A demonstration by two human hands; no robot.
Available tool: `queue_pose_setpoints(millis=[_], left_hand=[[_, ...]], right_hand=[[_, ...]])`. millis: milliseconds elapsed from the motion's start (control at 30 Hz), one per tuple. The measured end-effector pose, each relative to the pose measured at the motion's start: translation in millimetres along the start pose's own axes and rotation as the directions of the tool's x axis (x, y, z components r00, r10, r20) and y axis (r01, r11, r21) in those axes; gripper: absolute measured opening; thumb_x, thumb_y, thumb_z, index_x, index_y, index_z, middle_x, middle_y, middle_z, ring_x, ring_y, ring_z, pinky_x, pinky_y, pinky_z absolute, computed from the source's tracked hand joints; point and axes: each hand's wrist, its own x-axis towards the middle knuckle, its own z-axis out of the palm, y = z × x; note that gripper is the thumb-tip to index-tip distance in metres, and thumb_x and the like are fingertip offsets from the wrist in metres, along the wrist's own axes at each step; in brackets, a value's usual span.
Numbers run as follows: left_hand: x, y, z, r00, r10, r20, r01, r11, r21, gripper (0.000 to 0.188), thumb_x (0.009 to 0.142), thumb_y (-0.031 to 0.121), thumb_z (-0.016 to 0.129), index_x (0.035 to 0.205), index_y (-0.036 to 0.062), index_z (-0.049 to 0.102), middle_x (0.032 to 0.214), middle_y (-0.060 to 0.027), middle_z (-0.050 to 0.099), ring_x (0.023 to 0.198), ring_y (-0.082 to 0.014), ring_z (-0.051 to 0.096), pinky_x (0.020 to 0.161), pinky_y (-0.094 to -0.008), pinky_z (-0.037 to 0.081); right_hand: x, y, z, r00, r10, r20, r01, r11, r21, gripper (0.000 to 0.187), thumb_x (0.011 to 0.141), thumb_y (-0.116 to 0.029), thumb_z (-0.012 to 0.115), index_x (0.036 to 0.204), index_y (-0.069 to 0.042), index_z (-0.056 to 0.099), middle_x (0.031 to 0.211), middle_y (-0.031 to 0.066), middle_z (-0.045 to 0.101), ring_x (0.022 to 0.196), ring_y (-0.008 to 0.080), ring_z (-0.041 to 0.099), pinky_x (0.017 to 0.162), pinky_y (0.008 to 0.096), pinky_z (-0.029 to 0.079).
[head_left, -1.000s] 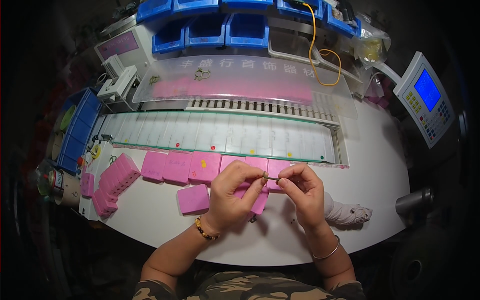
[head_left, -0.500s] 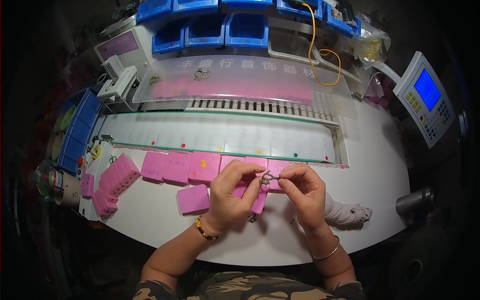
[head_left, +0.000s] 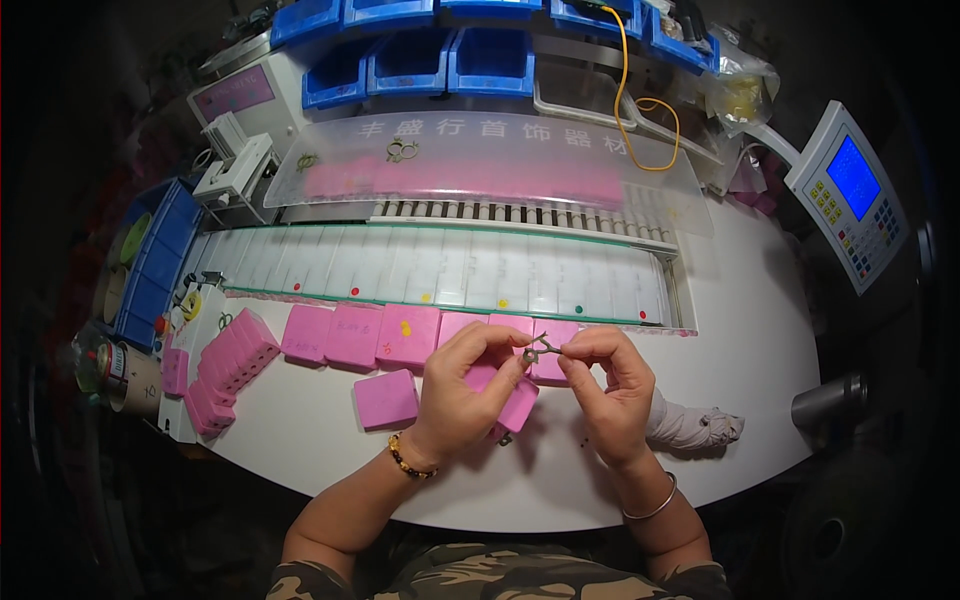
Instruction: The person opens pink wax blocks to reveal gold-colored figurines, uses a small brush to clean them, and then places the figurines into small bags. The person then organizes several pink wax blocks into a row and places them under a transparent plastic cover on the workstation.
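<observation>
My left hand [head_left: 462,390] and my right hand [head_left: 607,385] meet above the white table [head_left: 740,400], both pinching one small dark metal ornament [head_left: 538,350] between thumb and fingertips. The piece looks like a thin hook or ring with a curled end. Under the hands lies a row of flat pink boxes [head_left: 405,335], and one more pink box [head_left: 386,399] sits just left of my left wrist. Part of another pink box shows below my left palm.
A white slatted conveyor with coloured dots [head_left: 450,270] runs behind the boxes. Blue bins [head_left: 410,62] line the back, a control panel with a blue screen [head_left: 850,195] stands right, a stack of pink boxes [head_left: 225,365] left, a grey cloth [head_left: 690,425] beside my right wrist.
The ornament was turned between my fingers, from lying as a flat bar to showing its curled shape. The coloured dots on the conveyor have shifted along the belt.
</observation>
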Motion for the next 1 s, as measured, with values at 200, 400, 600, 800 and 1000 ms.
queue_pose_setpoints(millis=[200, 400, 600, 800, 1000], left_hand=[[0, 0, 0, 0.998, -0.061, 0.026, 0.062, 0.997, -0.044, 0.016, 0.085, 0.0, 0.067, 0.101, -0.0013, 0.065, 0.091, -0.004, 0.064, 0.081, -0.0085, 0.061, 0.074, -0.0226, 0.05], [-1, 1, 0, 0.992, -0.12, 0.047, 0.123, 0.989, -0.079, 0.016, 0.086, 0.001, 0.067, 0.102, -0.001, 0.064, 0.09, -0.0029, 0.064, 0.082, -0.0084, 0.06, 0.076, -0.0232, 0.05], [-1, -2, 1, 0.993, -0.114, 0.037, 0.116, 0.989, -0.087, 0.015, 0.087, 0.002, 0.066, 0.101, -0.0009, 0.064, 0.093, -0.0038, 0.066, 0.086, -0.0092, 0.062, 0.078, -0.0238, 0.051], [-1, -5, 2, 0.99, -0.132, 0.042, 0.136, 0.986, -0.099, 0.012, 0.088, 0.002, 0.065, 0.099, -0.0007, 0.064, 0.095, -0.0042, 0.067, 0.088, -0.0095, 0.063, 0.081, -0.0244, 0.051], [-1, -8, 1, 0.99, -0.132, 0.053, 0.137, 0.985, -0.102, 0.011, 0.088, 0.001, 0.065, 0.099, -0.0009, 0.064, 0.095, -0.0041, 0.066, 0.087, -0.0091, 0.063, 0.08, -0.0239, 0.051]], right_hand=[[1, 2, 0, 0.999, 0.018, -0.045, -0.019, 1.0, -0.025, 0.01, 0.081, 0.006, 0.066, 0.088, 0.0, 0.064, 0.088, 0.007, 0.062, 0.076, 0.0122, 0.055, 0.065, 0.0237, 0.045], [0, 3, -1, 0.999, -0.015, -0.04, 0.012, 0.998, -0.055, 0.011, 0.08, 0.006, 0.067, 0.088, -0.001, 0.064, 0.088, 0.007, 0.062, 0.077, 0.0135, 0.056, 0.066, 0.0246, 0.044], [2, -5, -3, 0.987, -0.154, 0.048, 0.16, 0.964, -0.213, 0.016, 0.077, 0.008, 0.067, 0.088, -0.002, 0.063, 0.088, 0.0071, 0.061, 0.078, 0.0157, 0.056, 0.069, 0.0262, 0.045], [3, -7, -1, 0.957, -0.275, 0.096, 0.291, 0.908, -0.302, 0.019, 0.073, 0.009, 0.068, 0.088, -0.004, 0.065, 0.086, 0.0072, 0.061, 0.079, 0.0191, 0.056, 0.071, 0.0287, 0.045], [3, -8, 1, 0.96, -0.271, 0.07, 0.28, 0.912, -0.299, 0.021, 0.071, 0.007, 0.07, 0.088, -0.006, 0.067, 0.083, 0.0062, 0.062, 0.077, 0.0211, 0.056, 0.069, 0.0311, 0.043]])
